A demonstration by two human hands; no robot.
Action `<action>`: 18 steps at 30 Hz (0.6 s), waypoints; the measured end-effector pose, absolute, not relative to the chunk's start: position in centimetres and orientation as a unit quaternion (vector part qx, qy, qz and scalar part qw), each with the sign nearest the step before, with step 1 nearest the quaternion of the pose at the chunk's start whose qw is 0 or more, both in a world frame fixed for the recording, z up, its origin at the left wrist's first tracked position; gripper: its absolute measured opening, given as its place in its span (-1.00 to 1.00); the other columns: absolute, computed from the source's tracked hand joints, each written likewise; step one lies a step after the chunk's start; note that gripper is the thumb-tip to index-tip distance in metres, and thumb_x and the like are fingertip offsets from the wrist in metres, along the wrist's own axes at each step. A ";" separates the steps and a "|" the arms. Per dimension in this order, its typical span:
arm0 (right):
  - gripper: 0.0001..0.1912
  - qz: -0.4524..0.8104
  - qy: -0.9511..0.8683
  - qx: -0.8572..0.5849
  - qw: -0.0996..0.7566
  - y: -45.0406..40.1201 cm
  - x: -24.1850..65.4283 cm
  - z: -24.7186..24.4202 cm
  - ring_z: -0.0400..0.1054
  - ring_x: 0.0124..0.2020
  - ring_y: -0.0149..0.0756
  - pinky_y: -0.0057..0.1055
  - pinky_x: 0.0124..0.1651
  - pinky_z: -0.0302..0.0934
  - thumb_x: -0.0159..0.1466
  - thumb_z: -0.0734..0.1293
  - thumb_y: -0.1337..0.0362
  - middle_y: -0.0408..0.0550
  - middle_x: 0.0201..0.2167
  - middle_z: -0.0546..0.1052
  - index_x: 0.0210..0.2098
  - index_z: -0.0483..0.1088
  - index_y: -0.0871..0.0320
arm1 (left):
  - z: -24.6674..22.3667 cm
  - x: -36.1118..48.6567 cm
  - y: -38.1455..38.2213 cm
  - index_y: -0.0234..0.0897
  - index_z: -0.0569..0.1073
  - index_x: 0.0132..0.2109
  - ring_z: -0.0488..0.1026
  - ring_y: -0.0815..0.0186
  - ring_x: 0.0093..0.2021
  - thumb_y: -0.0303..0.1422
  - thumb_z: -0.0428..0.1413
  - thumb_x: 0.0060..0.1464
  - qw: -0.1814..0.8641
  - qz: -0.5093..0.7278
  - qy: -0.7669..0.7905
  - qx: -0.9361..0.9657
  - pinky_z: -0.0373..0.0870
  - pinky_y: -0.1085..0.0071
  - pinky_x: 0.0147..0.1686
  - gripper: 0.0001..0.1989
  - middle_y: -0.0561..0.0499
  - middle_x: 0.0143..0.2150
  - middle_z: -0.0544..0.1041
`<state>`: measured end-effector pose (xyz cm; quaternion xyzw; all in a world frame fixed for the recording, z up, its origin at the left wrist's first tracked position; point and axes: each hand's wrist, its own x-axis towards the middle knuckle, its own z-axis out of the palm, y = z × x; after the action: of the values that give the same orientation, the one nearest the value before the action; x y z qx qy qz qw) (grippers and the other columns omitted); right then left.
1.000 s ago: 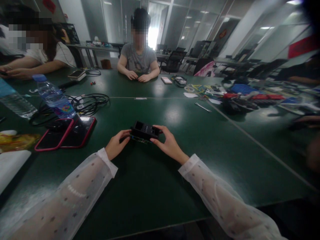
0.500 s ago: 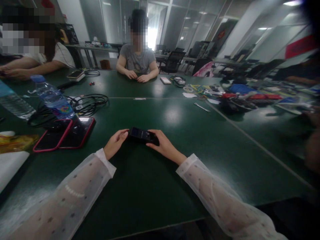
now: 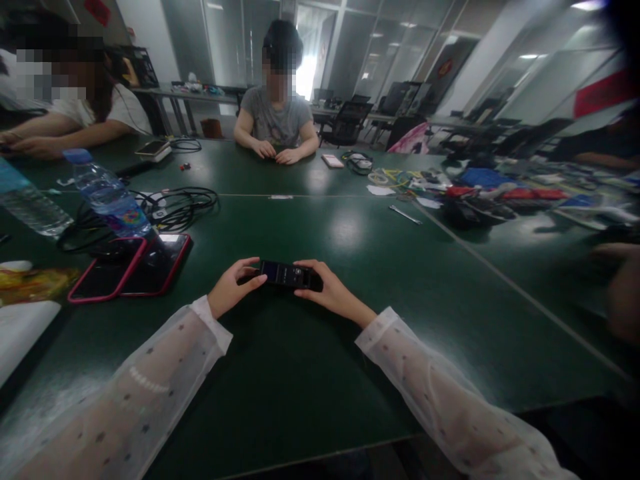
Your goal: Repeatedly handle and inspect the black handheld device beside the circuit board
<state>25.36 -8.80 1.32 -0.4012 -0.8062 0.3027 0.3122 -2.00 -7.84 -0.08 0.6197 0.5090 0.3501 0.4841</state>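
A small black handheld device (image 3: pixel 286 274) with a little dark screen at its left end and buttons along its face lies sideways between my hands, just over the green table (image 3: pixel 300 373). My right hand (image 3: pixel 325 287) grips its right end, thumb at the near edge and fingers at the far edge. At the other end, my left hand (image 3: pixel 236 285) has its thumb on the near left corner by the screen and its fingers behind. What exactly the device is, I cannot tell. Its underside is hidden.
To the left lie two phones with pink-red edges (image 3: pixel 165 267), a water bottle (image 3: pixel 107 193) and coiled black cables (image 3: pixel 187 207). A wrench (image 3: pixel 405 215) and a pile of cables and bags (image 3: pixel 490 190) are at the right. A person (image 3: pixel 275 120) sits opposite; others sit at the sides.
The left thumb has moved right onto the device's near left corner. The device has tilted so its face shows more toward me. My right hand keeps its hold.
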 end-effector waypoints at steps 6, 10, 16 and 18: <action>-0.33 0.388 -0.772 -0.423 0.274 -8.5 26.0 1.5 0.26 0.12 -0.07 0.09 0.11 0.22 0.13 0.43 0.04 0.03 0.15 0.30 0.18 0.18 -0.05 | -0.4 -2.2 -7.7 -0.25 0.25 0.20 0.42 0.08 0.11 -0.12 0.19 0.05 0.489 0.352 0.500 0.622 0.21 -0.03 0.15 -0.38 -0.20 0.08 0.47; -0.37 0.444 -0.743 -0.409 0.289 -8.1 26.3 1.4 0.30 0.10 -0.12 0.08 0.17 0.16 0.14 0.43 0.07 0.00 0.07 0.38 0.15 0.20 -0.01 | 0.1 -2.0 -7.8 -0.25 0.25 0.20 0.41 0.06 0.12 -0.11 0.21 0.03 0.502 0.354 0.500 0.610 0.23 -0.03 0.14 -0.36 -0.22 0.09 0.46; -0.39 0.494 -0.701 -0.401 0.322 -7.7 26.3 1.4 0.33 0.08 -0.18 -0.03 0.21 0.11 0.08 0.49 0.14 -0.03 0.02 0.42 0.07 0.24 0.04 | 1.0 -1.8 -8.2 -0.28 0.22 0.23 0.33 0.03 0.19 -0.12 0.26 -0.03 0.508 0.340 0.501 0.613 0.15 -0.01 0.20 -0.27 -0.25 0.13 0.43; -0.39 0.505 -0.693 -0.401 0.323 -7.8 26.3 1.5 0.34 0.06 -0.17 -0.03 0.20 0.12 0.07 0.49 0.15 -0.03 0.01 0.43 0.06 0.24 0.05 | 1.2 -1.8 -8.4 -0.28 0.21 0.24 0.29 0.03 0.22 -0.12 0.27 -0.04 0.515 0.333 0.501 0.611 0.14 0.01 0.21 -0.24 -0.25 0.15 0.41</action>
<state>26.30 -7.77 1.54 -0.4011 -0.6926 0.5052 0.3229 -1.85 -8.36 1.21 0.6108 0.5007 0.3334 0.5148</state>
